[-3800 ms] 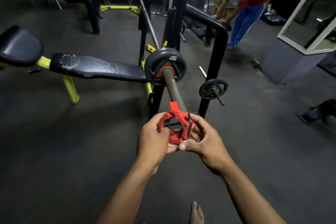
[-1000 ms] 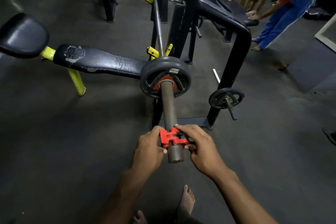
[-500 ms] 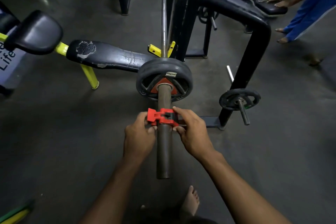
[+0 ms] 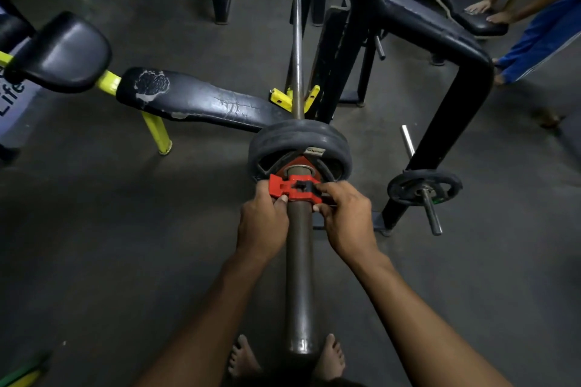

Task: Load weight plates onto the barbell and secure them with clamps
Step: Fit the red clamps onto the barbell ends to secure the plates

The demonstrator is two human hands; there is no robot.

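Note:
The barbell sleeve runs from my feet up the middle of the head view. Black weight plates with a red hub sit on it near the rack. A red clamp is around the sleeve, right up against the plates. My left hand grips the clamp's left side with its lever sticking out. My right hand holds the clamp's right side. Both thumbs press on the clamp's near face.
A worn black bench on yellow legs lies to the left. A black rack frame stands right, with a small plate on its storage peg. Another person leans on a pad at the far right. My bare feet are below the sleeve end.
Both hands have slid the red clamp along the sleeve from its near end up to the plates. The camera has moved forward over the bar.

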